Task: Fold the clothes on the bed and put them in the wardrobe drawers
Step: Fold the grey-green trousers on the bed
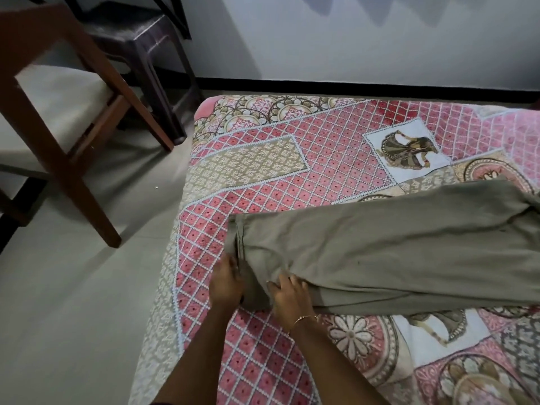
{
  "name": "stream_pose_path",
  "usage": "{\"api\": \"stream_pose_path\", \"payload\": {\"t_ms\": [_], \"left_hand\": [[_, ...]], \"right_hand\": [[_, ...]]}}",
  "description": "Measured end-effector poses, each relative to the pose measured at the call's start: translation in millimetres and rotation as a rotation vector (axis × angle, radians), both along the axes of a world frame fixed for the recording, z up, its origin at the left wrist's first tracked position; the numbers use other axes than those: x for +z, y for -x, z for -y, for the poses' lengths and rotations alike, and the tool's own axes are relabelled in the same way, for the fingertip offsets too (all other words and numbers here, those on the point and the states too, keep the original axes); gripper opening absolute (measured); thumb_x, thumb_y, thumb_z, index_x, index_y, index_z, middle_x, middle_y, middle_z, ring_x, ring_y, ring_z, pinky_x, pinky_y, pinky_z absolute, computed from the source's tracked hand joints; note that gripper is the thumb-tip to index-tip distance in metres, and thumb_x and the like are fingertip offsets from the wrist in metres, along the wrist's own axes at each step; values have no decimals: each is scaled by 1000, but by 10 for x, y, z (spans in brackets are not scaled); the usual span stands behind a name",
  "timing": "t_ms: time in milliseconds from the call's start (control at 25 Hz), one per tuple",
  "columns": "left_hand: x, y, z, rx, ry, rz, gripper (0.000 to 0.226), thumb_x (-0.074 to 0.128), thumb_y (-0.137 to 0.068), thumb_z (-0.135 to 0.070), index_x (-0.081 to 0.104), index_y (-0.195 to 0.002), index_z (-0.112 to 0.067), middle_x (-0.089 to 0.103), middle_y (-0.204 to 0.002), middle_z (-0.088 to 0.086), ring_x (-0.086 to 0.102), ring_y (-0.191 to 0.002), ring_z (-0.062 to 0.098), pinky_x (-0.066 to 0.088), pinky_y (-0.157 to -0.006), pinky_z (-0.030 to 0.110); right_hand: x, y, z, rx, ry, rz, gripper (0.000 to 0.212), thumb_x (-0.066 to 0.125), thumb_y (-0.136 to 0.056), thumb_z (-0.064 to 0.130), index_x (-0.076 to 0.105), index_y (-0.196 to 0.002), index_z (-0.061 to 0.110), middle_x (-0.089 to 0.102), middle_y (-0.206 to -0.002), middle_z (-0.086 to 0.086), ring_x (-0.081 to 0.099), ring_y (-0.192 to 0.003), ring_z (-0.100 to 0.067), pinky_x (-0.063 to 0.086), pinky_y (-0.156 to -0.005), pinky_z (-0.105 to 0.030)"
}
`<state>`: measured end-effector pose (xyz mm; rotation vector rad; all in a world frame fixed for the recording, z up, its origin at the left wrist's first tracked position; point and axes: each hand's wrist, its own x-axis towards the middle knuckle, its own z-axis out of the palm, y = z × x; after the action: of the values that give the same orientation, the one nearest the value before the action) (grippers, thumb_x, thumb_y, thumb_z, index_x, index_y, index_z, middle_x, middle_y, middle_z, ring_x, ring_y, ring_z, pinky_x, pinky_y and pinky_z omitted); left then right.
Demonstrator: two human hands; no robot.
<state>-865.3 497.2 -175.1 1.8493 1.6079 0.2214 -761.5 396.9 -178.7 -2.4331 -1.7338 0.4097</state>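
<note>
Gripping the hem end of the olive-grey trousers (394,252), left hand (226,283) has its fingers (233,266) curled onto the cuff edge, and right hand (287,296) pinches the fabric just beside it, fingers bent into the cloth, thin bracelet (304,318) on the wrist. Trousers lie flat and lengthwise across the bed (263,176), on the pink patterned bedspread, legs stacked, hem near the bed's left edge, waist end running out of view right. Off the bed on the grey floor (73,287): wooden chair (58,112) and dark plastic stool (140,39), well apart from the trousers
</note>
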Motion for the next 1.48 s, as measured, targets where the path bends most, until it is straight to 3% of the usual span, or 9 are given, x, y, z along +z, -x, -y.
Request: {"api": "stream_pose_path", "payload": {"t_ms": [120,320,480,640,840,1000,1160,1320,1480], "left_hand": [[50,177,-9,-18,-260,47,25,45,-93,-13,58,-106,4,54,-98,23,57,-78,38,42,-62,38],[-160,369,13,-48,-155,-251,26,53,-92,-21,65,-104,-1,54,-105,16,51,-90,30,40,-70,34],[-46,-21,143,-79,1,-176,46,57,-86,-50,63,-98,-6,60,-101,13,59,-91,30,49,-76,33],[-29,-184,76,108,0,-160,28,47,-96,-20,59,-110,2,62,-107,26,59,-101,40,45,-82,41],[-28,-222,209,144,-62,-420,33,50,-93,-17,44,-124,-5,46,-125,23,45,-115,39,39,-92,48],[-90,-723,561,-500,-556,-213,18,49,-78,-20,54,-93,-10,59,-89,17,59,-79,36,49,-63,38],[-275,-1408,1096,-1005,-483,-28,26,43,-74,-24,65,-75,-10,63,-70,9,63,-58,30,48,-42,26],[-315,-2126,1550,-1089,-456,-38,22,59,-68,-15,74,-84,-10,68,-84,8,67,-68,28,55,-50,29],[-169,-2684,1856,-904,-459,-58,33,76,-62,-3,71,-93,-8,66,-93,12,66,-74,34,56,-49,39]], "right_hand": [[-24,89,-17,-76,-85,-82,29,44,-68,15,73,-69,20,58,-65,-2,57,-54,-20,44,-47,-21],[-131,203,115,12,-38,-75,19,64,-60,15,73,-74,25,62,-68,4,62,-61,-18,48,-54,-19],[-91,160,213,-277,-39,-172,24,43,-64,20,67,-63,18,58,-64,0,59,-60,-23,45,-52,-24],[-54,-195,366,-452,5,-45,24,83,-44,15,66,-60,20,61,-72,-5,62,-65,-29,49,-50,-35],[-107,-640,632,-586,69,-35,36,84,-52,14,74,-87,13,66,-95,-19,65,-92,-37,51,-72,-51],[-152,-1127,1001,-588,-10,81,30,65,-57,7,73,-85,10,66,-95,-20,62,-95,-39,52,-71,-52],[-114,-1772,1424,-756,-101,-7,19,64,-58,-7,66,-76,-1,57,-89,-27,56,-86,-44,53,-70,-43],[-136,-2657,2105,-978,99,0,42,60,-80,8,54,-121,-3,39,-135,-25,32,-128,-40,29,-106,-39],[-102,-3315,2541,-932,71,120,41,58,-80,6,56,-121,7,42,-134,-20,39,-118,-39,35,-97,-45]]}}
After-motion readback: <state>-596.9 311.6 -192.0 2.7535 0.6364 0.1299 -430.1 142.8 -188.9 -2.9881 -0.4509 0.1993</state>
